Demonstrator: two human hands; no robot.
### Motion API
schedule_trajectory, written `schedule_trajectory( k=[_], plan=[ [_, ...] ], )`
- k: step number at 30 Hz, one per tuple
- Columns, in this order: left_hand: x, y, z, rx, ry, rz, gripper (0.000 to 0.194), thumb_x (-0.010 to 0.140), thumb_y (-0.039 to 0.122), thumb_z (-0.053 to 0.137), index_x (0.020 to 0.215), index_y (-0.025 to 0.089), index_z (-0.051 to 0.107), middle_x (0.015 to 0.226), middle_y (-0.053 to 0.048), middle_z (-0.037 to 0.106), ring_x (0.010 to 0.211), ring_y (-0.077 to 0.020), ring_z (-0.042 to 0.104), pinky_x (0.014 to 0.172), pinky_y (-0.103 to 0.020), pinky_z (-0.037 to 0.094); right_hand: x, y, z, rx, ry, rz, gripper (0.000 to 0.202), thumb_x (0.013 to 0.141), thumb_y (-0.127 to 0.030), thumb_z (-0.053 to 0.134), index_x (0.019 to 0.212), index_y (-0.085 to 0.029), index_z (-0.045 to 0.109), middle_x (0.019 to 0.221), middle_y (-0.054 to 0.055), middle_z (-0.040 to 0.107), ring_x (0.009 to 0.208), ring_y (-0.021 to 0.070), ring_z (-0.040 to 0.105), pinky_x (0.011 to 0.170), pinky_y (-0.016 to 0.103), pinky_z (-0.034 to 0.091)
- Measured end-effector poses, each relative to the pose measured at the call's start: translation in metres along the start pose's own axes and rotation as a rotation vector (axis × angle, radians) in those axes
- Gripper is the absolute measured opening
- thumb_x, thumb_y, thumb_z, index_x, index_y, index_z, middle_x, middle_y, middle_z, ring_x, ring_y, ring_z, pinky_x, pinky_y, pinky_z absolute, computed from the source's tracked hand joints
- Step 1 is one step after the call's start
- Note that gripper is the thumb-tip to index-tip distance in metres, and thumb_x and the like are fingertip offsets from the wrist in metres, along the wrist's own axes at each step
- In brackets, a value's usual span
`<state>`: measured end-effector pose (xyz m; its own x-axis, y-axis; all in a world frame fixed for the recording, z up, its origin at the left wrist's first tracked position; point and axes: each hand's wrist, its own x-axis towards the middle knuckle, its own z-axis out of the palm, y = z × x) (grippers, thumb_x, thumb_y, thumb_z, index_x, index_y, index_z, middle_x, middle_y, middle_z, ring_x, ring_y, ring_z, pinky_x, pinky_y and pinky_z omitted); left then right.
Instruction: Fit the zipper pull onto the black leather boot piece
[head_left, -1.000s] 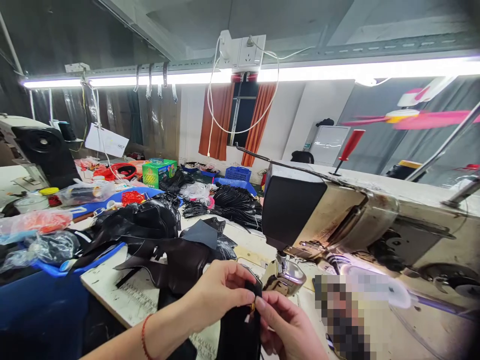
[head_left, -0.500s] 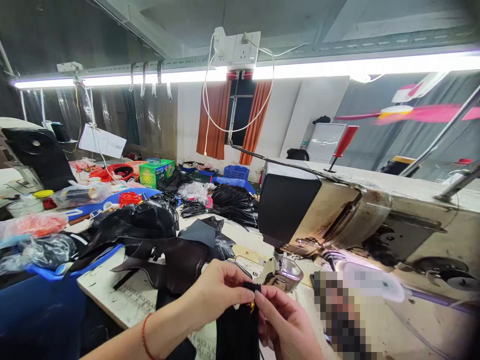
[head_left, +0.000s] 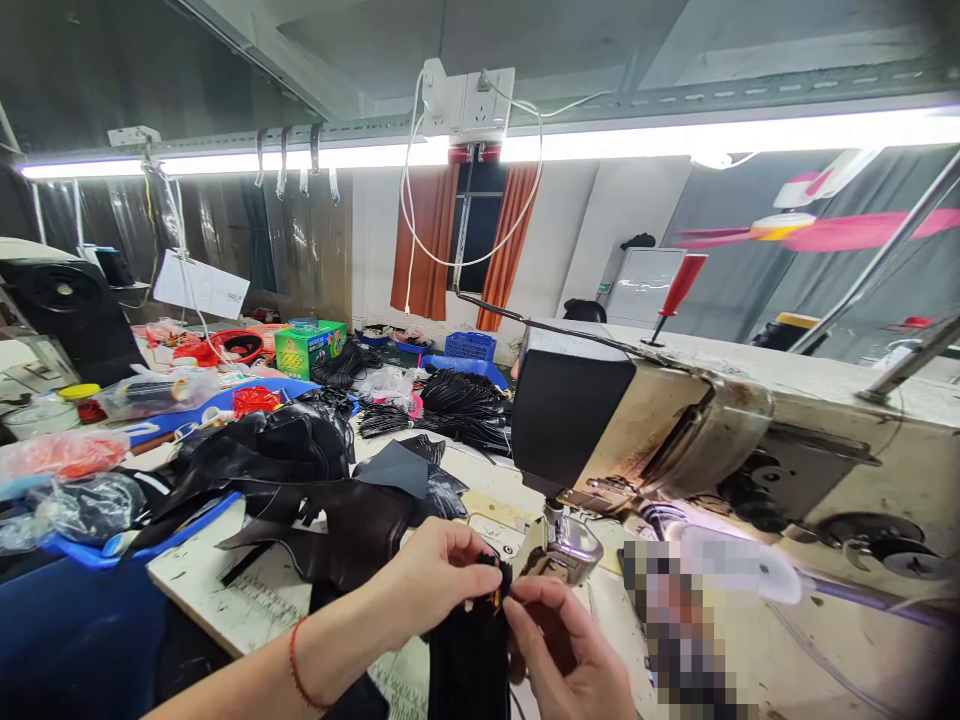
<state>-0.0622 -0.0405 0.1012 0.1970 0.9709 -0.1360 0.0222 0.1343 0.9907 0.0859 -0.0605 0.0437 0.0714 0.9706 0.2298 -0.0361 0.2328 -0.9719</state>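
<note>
My left hand (head_left: 431, 585) and my right hand (head_left: 566, 650) pinch the top end of a black strip of material (head_left: 469, 660) between fingertips, low in the middle of the view. A small gold-coloured piece (head_left: 496, 599) shows at the strip's top, between the thumbs. The strip hangs down out of the frame. A red cord sits on my left wrist. Just behind the hands stands the sewing machine (head_left: 675, 440), its presser foot (head_left: 570, 545) a little above and right of my fingers.
Black leather pieces (head_left: 315, 480) are piled on the white table (head_left: 225, 600) at left, with blue trays (head_left: 97, 550), plastic bags, a green box (head_left: 311, 345) and bundles of black cords (head_left: 457, 400) behind. A red-handled screwdriver (head_left: 675, 295) stands on the machine. A blurred patch lies at right.
Both hands have kept their hold on the strip's top and shifted slightly; the fingers have closed tighter around the gold piece. The view has drifted a little to the right.
</note>
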Motion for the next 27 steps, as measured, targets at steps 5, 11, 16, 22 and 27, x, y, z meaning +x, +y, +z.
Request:
schedule_trajectory(
  k=[5,11,16,22,27],
  plan=[
    [0.001,0.003,0.003,0.006,0.004,-0.01,0.025,0.062,0.033,0.067,0.075,0.013,0.062,0.06,0.005,0.054,0.056,-0.0083,0.044,0.057,-0.024,0.032,0.001,0.0,-0.008,-0.405,-0.099,-0.589,0.022,0.087,-0.019,0.057,0.108,-0.024,0.056,0.094,0.005,0.051,0.075,0.0139,0.054,0.065,0.025,0.049],
    [0.003,0.002,0.006,-0.001,0.0,-0.026,0.025,0.063,0.033,0.067,0.075,0.012,0.061,0.06,0.005,0.054,0.054,-0.0079,0.044,0.055,-0.023,0.032,0.006,0.005,-0.018,-0.779,-0.18,-0.908,0.03,0.091,-0.006,0.043,0.117,-0.018,0.055,0.106,0.012,0.056,0.095,0.0166,0.061,0.083,0.026,0.052],
    [0.002,0.003,0.006,-0.001,-0.028,-0.027,0.027,0.063,0.037,0.067,0.069,0.012,0.065,0.057,0.004,0.053,0.053,-0.0083,0.044,0.054,-0.024,0.032,0.01,0.015,-0.031,-0.918,-0.232,-1.027,0.03,0.089,-0.011,0.054,0.118,-0.016,0.058,0.109,0.012,0.067,0.099,0.0165,0.067,0.093,0.02,0.05],
    [-0.001,0.0,0.007,0.026,-0.002,0.006,0.027,0.065,0.039,0.067,0.066,0.012,0.065,0.055,0.004,0.052,0.054,-0.0094,0.044,0.055,-0.024,0.034,0.016,0.008,-0.038,-1.005,-0.239,-1.154,0.032,0.086,-0.008,0.053,0.118,-0.011,0.055,0.103,0.014,0.071,0.094,0.0193,0.07,0.086,0.026,0.056],
    [0.0,-0.001,0.006,0.025,0.011,0.017,0.024,0.065,0.036,0.066,0.064,0.012,0.064,0.055,0.004,0.052,0.053,-0.0092,0.044,0.053,-0.023,0.033,0.025,-0.006,-0.045,-1.028,-0.368,-1.177,0.029,0.087,-0.01,0.048,0.115,-0.011,0.057,0.1,0.012,0.072,0.09,0.0171,0.071,0.083,0.022,0.057]
  ],
)
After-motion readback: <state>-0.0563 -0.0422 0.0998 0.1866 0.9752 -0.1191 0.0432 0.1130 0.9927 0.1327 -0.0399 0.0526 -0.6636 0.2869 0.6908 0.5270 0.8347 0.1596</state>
